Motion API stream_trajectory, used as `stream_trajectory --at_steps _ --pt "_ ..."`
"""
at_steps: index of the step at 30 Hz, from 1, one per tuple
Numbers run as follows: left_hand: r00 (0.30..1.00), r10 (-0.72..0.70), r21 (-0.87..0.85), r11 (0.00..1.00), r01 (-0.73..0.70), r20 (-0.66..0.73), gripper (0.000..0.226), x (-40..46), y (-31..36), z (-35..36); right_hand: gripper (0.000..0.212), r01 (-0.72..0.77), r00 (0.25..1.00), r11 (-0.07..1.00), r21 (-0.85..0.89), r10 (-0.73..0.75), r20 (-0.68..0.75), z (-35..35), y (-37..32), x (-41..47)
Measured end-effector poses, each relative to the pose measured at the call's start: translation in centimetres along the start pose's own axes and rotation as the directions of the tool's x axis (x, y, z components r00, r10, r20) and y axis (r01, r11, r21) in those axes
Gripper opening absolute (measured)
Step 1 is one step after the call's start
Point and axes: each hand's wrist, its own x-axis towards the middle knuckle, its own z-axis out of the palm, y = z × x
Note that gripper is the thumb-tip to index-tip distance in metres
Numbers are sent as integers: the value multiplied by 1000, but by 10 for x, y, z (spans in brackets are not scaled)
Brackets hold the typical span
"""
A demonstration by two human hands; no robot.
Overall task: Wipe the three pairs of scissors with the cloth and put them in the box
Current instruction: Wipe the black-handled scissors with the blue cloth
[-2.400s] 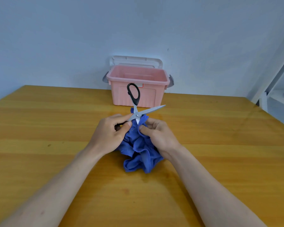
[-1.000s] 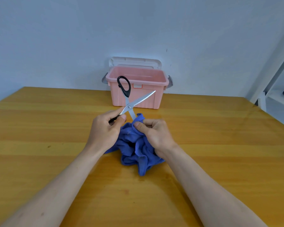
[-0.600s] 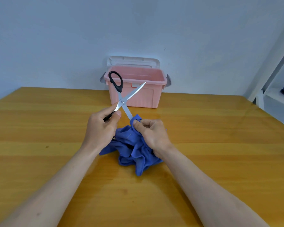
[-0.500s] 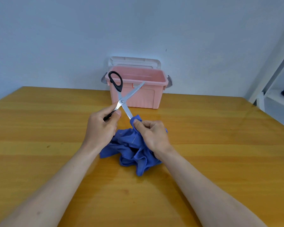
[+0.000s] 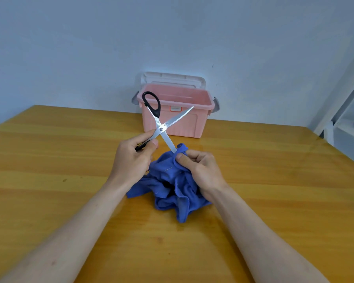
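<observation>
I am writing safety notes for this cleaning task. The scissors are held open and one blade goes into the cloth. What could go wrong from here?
1. The right hand pinches the blue cloth around the lower blade of the scissors; a slip could cut a finger through the thin fabric.
2. The other blade points bare towards the pink box and could snap shut.
3. The left hand grips only one handle, so the scissors could twist.

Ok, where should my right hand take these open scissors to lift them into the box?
Probably the free black handle loop: it sticks up clear of the left hand, so come from above. Both bare blades of the scissors are spread; one tip is in the blue cloth.
</observation>
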Motion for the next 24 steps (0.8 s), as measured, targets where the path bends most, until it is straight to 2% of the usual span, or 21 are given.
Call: stream_trajectory --at_steps 9,14,16,18,20,24 --pt "997 42 18 999 -41 -62 32 2 -4 1 32 -38 996 999 -3 38 -85 -7 -3 2" --pt "994 50 27 999 -47 -96 32 0 -3 3 49 13 992 991 -136 -29 -119 -7 -3 2" --pt "994 45 17 999 -44 -96 30 0 0 3 45 31 983 988 -154 -58 -174 -6 -3 2" --pt "991 57 -31 998 -61 -118 29 1 4 2 40 30 968 996 -79 -49 -246 -8 -4 3" --pt "988 50 -84 994 -63 -147 38 3 5 -1 39 8 956 1000 11 -4 -292 -13 -4 3" --pt "993 23 -83 996 -33 -118 28 1 7 -2 16 16 966 989 148 23 -259 -18 -6 4"
